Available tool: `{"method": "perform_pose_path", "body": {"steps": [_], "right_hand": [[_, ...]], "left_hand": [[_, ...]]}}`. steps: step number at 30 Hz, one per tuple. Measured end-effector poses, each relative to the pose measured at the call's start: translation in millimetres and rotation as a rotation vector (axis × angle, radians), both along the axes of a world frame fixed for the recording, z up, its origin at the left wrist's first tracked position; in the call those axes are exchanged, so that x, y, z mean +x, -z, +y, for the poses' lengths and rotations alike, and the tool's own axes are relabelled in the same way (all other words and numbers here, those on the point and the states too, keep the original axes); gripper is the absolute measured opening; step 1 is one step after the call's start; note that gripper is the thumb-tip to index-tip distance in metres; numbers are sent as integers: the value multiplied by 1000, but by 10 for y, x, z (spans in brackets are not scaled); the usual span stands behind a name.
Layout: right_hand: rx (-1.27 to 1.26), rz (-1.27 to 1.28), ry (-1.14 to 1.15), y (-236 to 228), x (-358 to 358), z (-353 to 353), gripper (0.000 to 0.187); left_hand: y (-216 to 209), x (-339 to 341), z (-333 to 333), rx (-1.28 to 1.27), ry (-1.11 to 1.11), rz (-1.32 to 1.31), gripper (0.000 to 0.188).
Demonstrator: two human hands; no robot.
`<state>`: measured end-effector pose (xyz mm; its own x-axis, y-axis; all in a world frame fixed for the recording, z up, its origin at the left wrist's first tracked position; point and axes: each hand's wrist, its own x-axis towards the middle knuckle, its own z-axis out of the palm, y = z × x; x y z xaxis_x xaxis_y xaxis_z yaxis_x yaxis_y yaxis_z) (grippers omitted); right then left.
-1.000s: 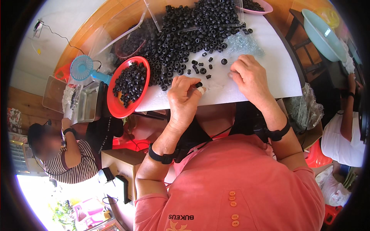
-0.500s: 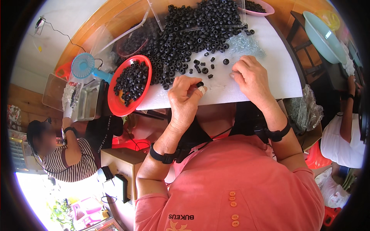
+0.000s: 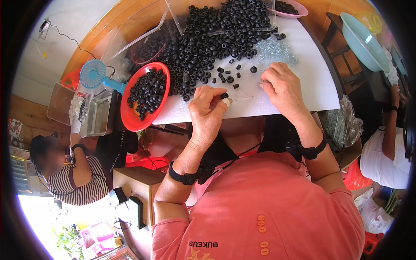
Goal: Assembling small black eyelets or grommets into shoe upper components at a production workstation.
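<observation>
Between the thumb and forefinger of my left hand [image 3: 207, 104] is a small round black part with a hole [image 3: 224, 95]. White tape wraps that thumb's tip. My right hand [image 3: 281, 86] hovers over the white tabletop [image 3: 318, 93], its thumb and fingers pinched together; whatever lies between them is too small to make out. Several loose black parts [image 3: 229, 79] lie between the two hands. Beyond them spreads a big heap of the same hollow black parts [image 3: 225, 32]. A scatter of tiny clear pieces [image 3: 277, 51] sits just past my right hand.
Left of my left hand, a red bowl [image 3: 130, 123] holds more black parts, beside a blue fan [image 3: 92, 73]. A pink dish [image 3: 299, 8] stands at the far edge. People work at left [image 3: 82, 182] and right [image 3: 385, 147]. A pale blue basin [image 3: 364, 45] stands at far right.
Both hands stay almost in place. The black part in my left hand has turned slightly, so its hole faces differently.
</observation>
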<state>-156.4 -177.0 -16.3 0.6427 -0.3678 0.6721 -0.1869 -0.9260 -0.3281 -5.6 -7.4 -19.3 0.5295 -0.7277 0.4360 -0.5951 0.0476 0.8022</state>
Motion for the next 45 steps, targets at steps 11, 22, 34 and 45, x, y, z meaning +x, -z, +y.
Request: {"method": "perform_pose_path", "body": {"steps": [11, 22, 34, 45], "right_hand": [[-6, -9, 7, -14, 3, 10, 19], [-6, -17, -8, -28, -1, 5, 18], [10, -54, -35, -35, -14, -5, 16], [33, -120, -40, -27, -2, -12, 19]], "left_hand": [[-28, -8, 14, 1, -6, -53, 21], [-5, 4, 34, -1, -4, -36, 21], [-76, 16, 61, -107, -10, 265, 21], [-10, 51, 60, -136, 50, 427, 21]]}}
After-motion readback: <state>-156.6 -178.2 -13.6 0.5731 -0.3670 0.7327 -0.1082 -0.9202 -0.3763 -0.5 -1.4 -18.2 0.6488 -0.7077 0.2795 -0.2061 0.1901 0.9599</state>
